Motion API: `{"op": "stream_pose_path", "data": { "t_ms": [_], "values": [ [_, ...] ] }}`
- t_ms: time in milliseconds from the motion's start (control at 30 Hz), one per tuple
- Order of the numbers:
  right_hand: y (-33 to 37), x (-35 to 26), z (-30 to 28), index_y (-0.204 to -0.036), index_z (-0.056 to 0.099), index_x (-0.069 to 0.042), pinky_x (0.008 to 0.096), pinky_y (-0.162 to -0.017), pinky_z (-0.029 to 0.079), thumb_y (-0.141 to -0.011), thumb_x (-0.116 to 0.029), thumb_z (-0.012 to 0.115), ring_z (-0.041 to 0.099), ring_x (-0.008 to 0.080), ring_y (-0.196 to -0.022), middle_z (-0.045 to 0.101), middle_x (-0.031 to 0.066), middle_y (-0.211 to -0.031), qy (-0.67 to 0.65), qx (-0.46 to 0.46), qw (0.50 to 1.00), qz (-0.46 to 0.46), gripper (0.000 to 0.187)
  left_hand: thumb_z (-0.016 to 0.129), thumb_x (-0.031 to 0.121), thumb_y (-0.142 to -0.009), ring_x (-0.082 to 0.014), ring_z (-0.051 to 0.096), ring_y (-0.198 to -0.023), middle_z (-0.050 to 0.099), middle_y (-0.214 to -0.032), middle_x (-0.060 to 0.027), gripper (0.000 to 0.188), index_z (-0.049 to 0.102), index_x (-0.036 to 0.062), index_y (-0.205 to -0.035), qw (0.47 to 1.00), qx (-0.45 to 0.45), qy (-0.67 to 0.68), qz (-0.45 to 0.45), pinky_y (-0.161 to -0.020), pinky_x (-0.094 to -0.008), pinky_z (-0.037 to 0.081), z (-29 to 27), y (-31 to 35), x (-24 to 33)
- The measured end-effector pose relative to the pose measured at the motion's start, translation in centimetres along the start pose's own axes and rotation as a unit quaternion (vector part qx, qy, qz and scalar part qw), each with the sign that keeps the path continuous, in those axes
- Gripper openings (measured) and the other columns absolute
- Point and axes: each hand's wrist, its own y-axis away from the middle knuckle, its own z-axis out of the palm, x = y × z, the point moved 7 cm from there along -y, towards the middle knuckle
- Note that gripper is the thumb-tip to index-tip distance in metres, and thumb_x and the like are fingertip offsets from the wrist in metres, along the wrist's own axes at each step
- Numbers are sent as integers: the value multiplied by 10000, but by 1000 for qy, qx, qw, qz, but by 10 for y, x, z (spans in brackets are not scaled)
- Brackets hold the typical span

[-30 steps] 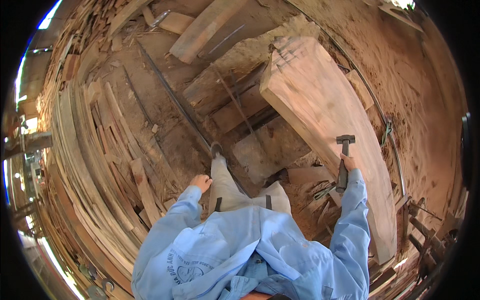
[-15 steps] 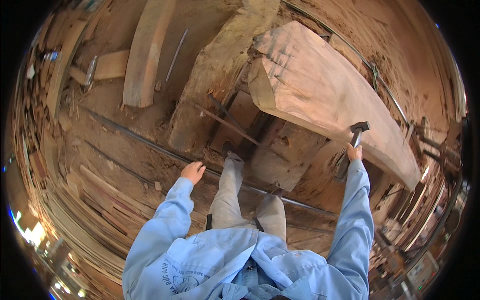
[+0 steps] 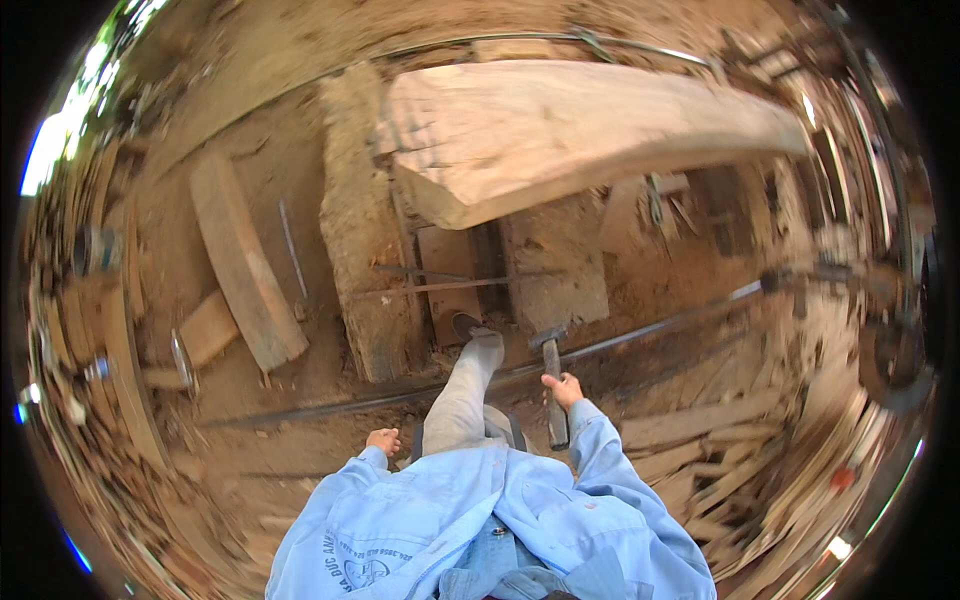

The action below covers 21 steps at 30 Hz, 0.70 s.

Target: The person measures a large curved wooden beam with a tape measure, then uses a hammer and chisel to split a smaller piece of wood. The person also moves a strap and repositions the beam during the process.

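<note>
My right hand (image 3: 566, 389) is wrapped round the handle of a hammer (image 3: 557, 425), held upright near my right leg with its dark metal head above the fist. My left hand (image 3: 383, 440) hangs beside my left thigh, its fingers curled in with nothing visible in them. Ahead of both hands lies a large pale timber block (image 3: 590, 125), its left end cut at angles and dark-marked. It rests across rough wooden supports, one a long weathered slab (image 3: 355, 220), the other a shorter block (image 3: 560, 265).
A long metal pipe (image 3: 660, 333) runs across the ground by my feet. Thin rods (image 3: 455, 285) span the gap between the supports. To the left lie a squared beam (image 3: 245, 265) and a slim metal bar (image 3: 292, 250). Scrap wood (image 3: 735, 470) piles up at the lower right.
My right hand has drawn the hammer back from the timber block toward my body. My left hand has come down closer to my side. The view has turned right, and my legs have shifted.
</note>
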Motion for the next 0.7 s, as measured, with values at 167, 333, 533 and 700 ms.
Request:
{"op": "stream_pose_path", "data": {
  "t_ms": [167, 333, 533, 700],
  "values": [
    [52, 172, -3, -1216, 467, 112, 390, -646, 521, -746, -285, 719, 645, 279, -737, 647, 197, -877, 36, 32, 997, 53, 665, 551, 310, -898, -175, 634, -675, 674, -816, -76, 313, 644, 36, -1019, 997, 16, -43, 68, -560, -329, 506, -37, -5, 2],
    [107, 336, -6, -1121, 574, 97, 355, -901, 453, -721, -428, 690, 575, 318, -1087, 594, 232, -1148, 121, 85, 974, 171, 670, 568, 290, -887, -185, 633, -638, 681, -876, -117, 318, 635, 10, -1022, 993, 16, -87, 74, -533, -306, 506, -71, 8, -34],
    [177, 456, 39, -1164, 536, 111, 347, -941, 427, -715, -433, 687, 530, 327, -1152, 546, 246, -1223, 80, 64, 970, 219, 721, 573, 278, -885, -185, 622, -628, 669, -820, -116, 297, 626, 13, -1008, 969, 13, -220, 109, -541, -323, 511, -117, 30, -53],
    [204, 500, 104, -1173, 512, 135, 353, -960, 414, -690, -406, 730, 506, 341, -1178, 525, 261, -1243, 59, 62, 964, 250, 757, 570, 264, -884, -183, 611, -605, 659, -798, -108, 272, 618, 20, -997, 983, 30, -128, 131, -520, -316, 501, -167, 30, -44]
  ]
}}
